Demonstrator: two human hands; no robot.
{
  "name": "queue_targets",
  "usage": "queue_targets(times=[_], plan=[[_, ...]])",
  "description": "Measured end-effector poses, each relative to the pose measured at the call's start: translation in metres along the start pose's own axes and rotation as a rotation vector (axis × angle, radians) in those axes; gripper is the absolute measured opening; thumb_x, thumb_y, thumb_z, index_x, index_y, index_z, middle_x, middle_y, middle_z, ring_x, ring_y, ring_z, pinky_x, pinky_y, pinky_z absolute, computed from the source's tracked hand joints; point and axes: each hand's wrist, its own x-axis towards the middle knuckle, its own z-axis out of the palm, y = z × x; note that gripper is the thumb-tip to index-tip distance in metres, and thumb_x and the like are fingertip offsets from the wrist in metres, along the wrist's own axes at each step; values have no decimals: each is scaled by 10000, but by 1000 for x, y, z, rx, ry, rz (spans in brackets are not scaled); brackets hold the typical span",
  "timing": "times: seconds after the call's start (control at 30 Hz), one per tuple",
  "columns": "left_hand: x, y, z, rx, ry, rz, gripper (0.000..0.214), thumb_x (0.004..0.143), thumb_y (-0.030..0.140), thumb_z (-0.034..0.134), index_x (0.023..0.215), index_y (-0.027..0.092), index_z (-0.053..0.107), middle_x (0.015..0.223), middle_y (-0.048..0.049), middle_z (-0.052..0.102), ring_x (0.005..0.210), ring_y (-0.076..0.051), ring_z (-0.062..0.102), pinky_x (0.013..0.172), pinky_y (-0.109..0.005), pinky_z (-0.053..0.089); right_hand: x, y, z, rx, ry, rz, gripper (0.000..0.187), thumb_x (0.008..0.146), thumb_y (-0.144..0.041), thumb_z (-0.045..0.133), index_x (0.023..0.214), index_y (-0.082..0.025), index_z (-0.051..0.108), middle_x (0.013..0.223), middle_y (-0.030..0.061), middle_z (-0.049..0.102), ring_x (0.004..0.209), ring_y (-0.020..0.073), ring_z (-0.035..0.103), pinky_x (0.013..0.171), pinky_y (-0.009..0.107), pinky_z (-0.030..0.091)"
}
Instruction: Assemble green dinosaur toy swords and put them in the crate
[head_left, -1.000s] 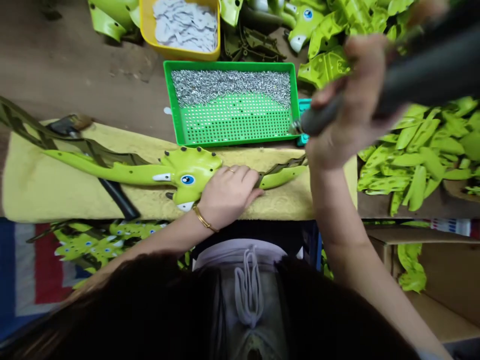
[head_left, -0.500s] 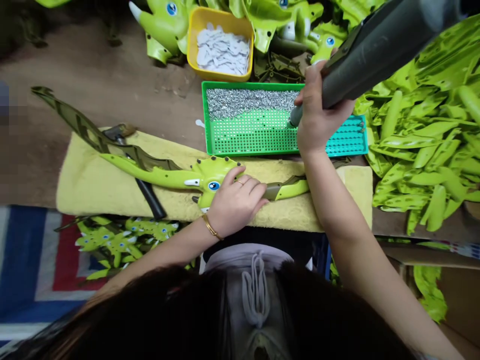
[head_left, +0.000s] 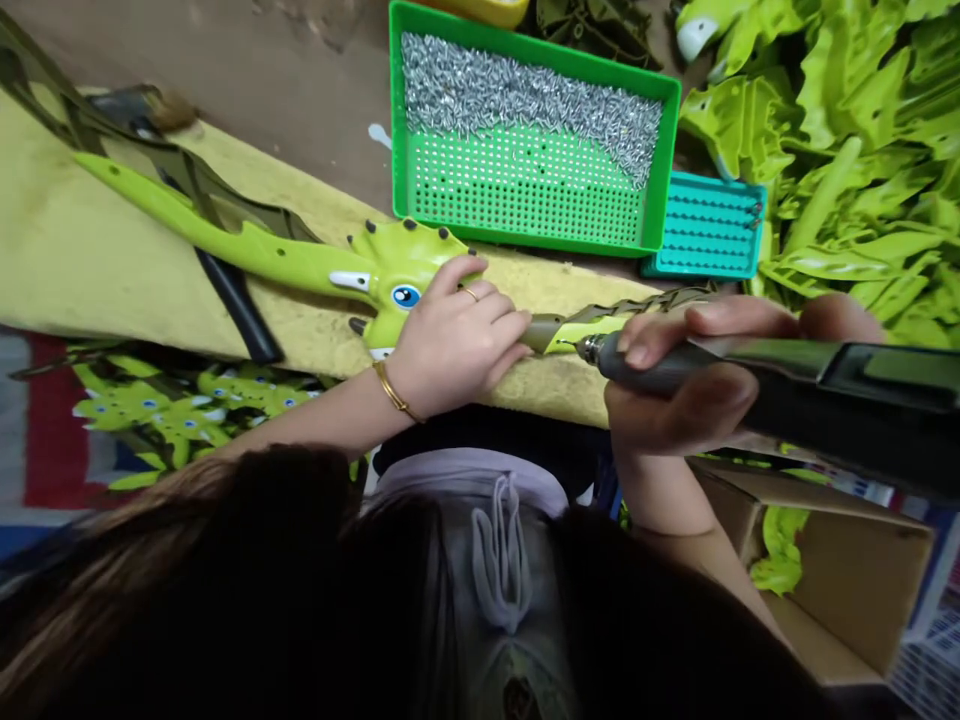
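A long lime-green toy sword with a dinosaur head (head_left: 390, 275) lies across a yellow pad (head_left: 90, 270). My left hand (head_left: 454, 340) presses down on it just right of the head, fingers curled over the grip section. My right hand (head_left: 705, 375) is wrapped round a dark electric screwdriver (head_left: 787, 385), whose tip touches the sword's handle (head_left: 577, 335) right beside my left fingertips. A green perforated tray (head_left: 525, 190) behind the sword holds a heap of small silver screws (head_left: 525, 95).
A teal perforated tray (head_left: 705, 240) sits right of the green one. Piles of green plastic toy parts (head_left: 847, 150) fill the right side. More dinosaur-head pieces (head_left: 165, 410) lie below the pad at left. A cardboard box (head_left: 847, 560) stands at lower right.
My right hand has brought the screwdriver from the green screw tray down to the sword's handle. My left hand stayed on the sword. The view shifted downward.
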Motion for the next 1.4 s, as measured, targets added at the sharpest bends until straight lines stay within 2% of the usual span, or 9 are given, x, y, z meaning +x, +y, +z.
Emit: queue_targets(times=[0.17,0.33,0.43,0.53,0.67,0.8,0.93,1.23,1.4], plan=[[0,1,1,-62,-10,-43,229,896,284,539,983,164,714,869,-76,717,901,-260,645,1035,-527,389,-10,14,5,62,-108,-184,116,882,-407,600,938,-311,569,651,-70,473,465,58,517,431,222,494],[-1,0,-1,35,63,42,240,902,304,548,942,130,708,846,-76,730,827,-242,653,973,-486,460,-8,9,7,99,-106,-254,423,816,-364,679,1223,-333,566,720,-74,588,438,65,502,373,232,472],[-1,-1,0,35,92,48,224,905,301,557,926,136,707,831,-67,733,817,-229,657,975,-475,463,29,11,23,144,20,-228,333,848,-351,657,1176,-341,600,808,-72,630,411,32,478,336,191,388],[-2,-1,0,23,103,53,223,907,302,561,931,134,706,838,-74,735,826,-231,661,983,-483,458,84,37,47,223,253,-259,232,873,-251,613,1083,-344,577,883,-102,597,459,-7,521,425,153,384],[-3,-2,-1,4,93,54,212,906,293,573,966,137,703,870,-71,742,842,-231,660,985,-481,459,126,96,68,141,402,-265,454,798,-482,674,1127,-219,505,938,-25,557,475,-5,473,440,182,406],[-2,-2,-1,1,102,59,213,913,288,568,971,134,703,869,-70,742,833,-223,659,986,-477,454,119,125,68,19,350,-166,659,762,-678,616,1226,-232,472,1019,19,592,524,50,529,528,267,510],[-2,-2,-2,-16,92,49,207,910,288,575,969,139,706,871,-69,745,832,-222,657,982,-476,450,110,121,63,-46,305,-78,561,801,-668,586,1164,-246,512,950,9,633,609,102,607,612,306,556],[-3,-1,-6,-41,55,45,196,900,290,588,984,159,707,885,-70,746,851,-222,673,987,-493,449,110,129,69,-22,317,-148,376,801,-605,621,990,-284,571,847,-33,618,699,135,668,642,349,588],[-2,-1,-7,-28,48,44,218,904,315,590,973,145,708,874,-71,747,847,-217,673,996,-477,444,109,77,60,93,358,-253,375,790,-567,669,1041,-308,567,898,-33,633,486,54,509,455,247,482]])
